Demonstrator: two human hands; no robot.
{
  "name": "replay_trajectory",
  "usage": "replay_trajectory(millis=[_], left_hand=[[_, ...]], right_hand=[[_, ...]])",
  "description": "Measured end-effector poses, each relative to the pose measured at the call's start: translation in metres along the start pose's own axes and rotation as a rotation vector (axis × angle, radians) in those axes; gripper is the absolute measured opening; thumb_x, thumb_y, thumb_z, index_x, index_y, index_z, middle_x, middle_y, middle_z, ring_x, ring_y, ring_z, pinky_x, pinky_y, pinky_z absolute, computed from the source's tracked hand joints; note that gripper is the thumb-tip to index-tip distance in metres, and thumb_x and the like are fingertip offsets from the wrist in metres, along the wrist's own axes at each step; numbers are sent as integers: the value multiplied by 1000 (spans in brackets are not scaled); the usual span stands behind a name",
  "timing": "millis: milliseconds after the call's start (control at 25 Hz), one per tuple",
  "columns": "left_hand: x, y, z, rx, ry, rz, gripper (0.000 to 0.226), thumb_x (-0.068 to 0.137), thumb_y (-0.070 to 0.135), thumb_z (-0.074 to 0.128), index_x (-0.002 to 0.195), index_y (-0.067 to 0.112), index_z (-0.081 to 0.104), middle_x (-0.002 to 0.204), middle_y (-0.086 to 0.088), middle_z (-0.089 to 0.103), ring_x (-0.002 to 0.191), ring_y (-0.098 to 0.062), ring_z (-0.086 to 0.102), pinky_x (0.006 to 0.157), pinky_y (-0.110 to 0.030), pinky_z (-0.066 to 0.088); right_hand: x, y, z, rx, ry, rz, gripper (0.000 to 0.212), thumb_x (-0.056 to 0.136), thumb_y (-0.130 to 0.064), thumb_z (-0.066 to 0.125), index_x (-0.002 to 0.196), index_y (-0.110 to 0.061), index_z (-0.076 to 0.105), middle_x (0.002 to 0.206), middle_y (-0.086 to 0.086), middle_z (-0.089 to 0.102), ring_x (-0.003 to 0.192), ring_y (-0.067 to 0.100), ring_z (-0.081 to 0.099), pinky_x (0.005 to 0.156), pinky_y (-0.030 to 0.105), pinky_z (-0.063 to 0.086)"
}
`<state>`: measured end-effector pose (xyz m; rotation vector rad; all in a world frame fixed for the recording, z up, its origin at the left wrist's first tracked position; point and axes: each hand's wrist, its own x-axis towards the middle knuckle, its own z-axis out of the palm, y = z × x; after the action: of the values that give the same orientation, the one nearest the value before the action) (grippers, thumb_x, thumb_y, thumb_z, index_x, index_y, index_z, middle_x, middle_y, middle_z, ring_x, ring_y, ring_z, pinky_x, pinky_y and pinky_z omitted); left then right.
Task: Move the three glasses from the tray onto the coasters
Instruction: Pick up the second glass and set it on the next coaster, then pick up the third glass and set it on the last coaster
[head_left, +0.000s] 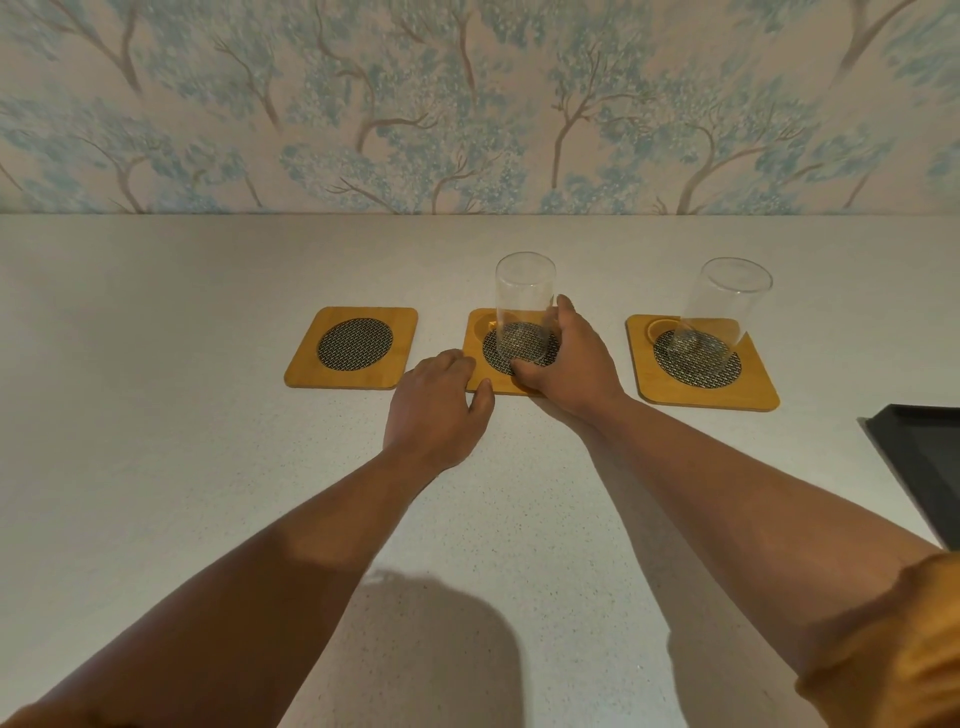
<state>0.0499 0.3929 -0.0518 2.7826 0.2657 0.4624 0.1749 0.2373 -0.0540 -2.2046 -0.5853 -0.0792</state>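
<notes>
Pale counter (208, 467) — R hand (566, 358) clamped on mid glass (524, 306), L hand (436, 400) loose, empty.

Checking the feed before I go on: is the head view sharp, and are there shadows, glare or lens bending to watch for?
Head view: mostly sharp, soft even light; a dark shadow blob on the counter near the bottom edge; wide-angle bending leans the right glass outward; no strong glare on the middle glass held by the right hand; tray cut off at the right edge.
</notes>
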Motion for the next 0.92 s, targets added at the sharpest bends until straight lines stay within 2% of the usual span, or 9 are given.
replay_trajectory(millis=[80, 120, 240, 320, 400, 440, 560, 720, 920], left_hand=[[-1, -1, 1, 17, 24, 19, 43, 100, 41, 49, 127, 11, 64, 136, -8, 62, 119, -27, 59, 99, -44, 49], [-1, -1, 0, 32, 43, 51, 41, 99, 40, 51, 125, 12, 64, 134, -8, 62, 116, -27, 59, 97, -43, 49], [-3, 2, -3, 104, 99, 206, 27, 96, 29, 56, 115, 13, 66, 120, -6, 65, 101, -26, 61, 87, -41, 48], [-5, 10, -3, 172, 132, 338, 21, 93, 20, 61, 111, 13, 69, 112, -6, 68, 96, -28, 63, 83, -40, 46], [-8, 31, -1, 171, 154, 457, 16, 89, 16, 66, 104, 14, 71, 103, -4, 69, 93, -29, 63, 80, -40, 45], [-10, 50, 2, 137, 153, 498, 16, 88, 15, 67, 103, 14, 72, 101, -3, 70, 93, -29, 63, 80, -40, 45], [-19, 130, 13, -52, 122, 555, 21, 87, 15, 63, 106, 14, 73, 105, -1, 70, 99, -25, 62, 84, -40, 48], [-32, 244, 29, -242, 49, 599, 34, 90, 28, 54, 113, 13, 74, 114, -2, 71, 108, -24, 63, 88, -33, 43], [-41, 354, 63, -122, -216, 643, 59, 95, 53, 43, 138, 17, 61, 150, -8, 54, 141, -28, 43, 113, -45, 36]], right_hand=[[-13, -6, 1, 28, 60, 14, 110, 61, -56, 80, 151, -17, 30, 124, -15, 54, 107, -2, 51, 83, 12, 42], [-23, -11, -1, 35, 93, 0, 109, 61, -56, 81, 150, -22, 29, 124, -19, 53, 107, -7, 49, 84, 9, 38], [-55, -21, -21, 2, 117, -86, 80, 65, -36, 77, 132, -46, 35, 128, -41, 46, 114, -19, 44, 92, 6, 36], [-72, -19, -46, -57, 131, -124, 67, 68, -26, 71, 125, -43, 42, 121, -30, 56, 107, -11, 50, 91, 11, 42], [-86, -10, -76, -136, 119, -150, 65, 78, -26, 69, 139, -29, 47, 135, 0, 62, 119, 8, 51, 97, 20, 40], [-92, -5, -93, -175, 101, -143, 66, 83, -28, 68, 146, -21, 47, 143, 7, 58, 128, 15, 50, 101, 25, 39], [-119, 13, -156, -261, 112, -95, 62, 88, -28, 66, 147, -15, 52, 142, 6, 61, 128, 24, 56, 102, 35, 45], [-163, 54, -242, -332, 223, -24, 55, 91, -25, 67, 143, -13, 55, 143, 6, 60, 130, 25, 55, 106, 35, 41], [-223, 124, -341, -407, 335, 196, 55, 92, -32, 65, 144, -17, 54, 147, 3, 56, 133, 22, 51, 107, 35, 39]])
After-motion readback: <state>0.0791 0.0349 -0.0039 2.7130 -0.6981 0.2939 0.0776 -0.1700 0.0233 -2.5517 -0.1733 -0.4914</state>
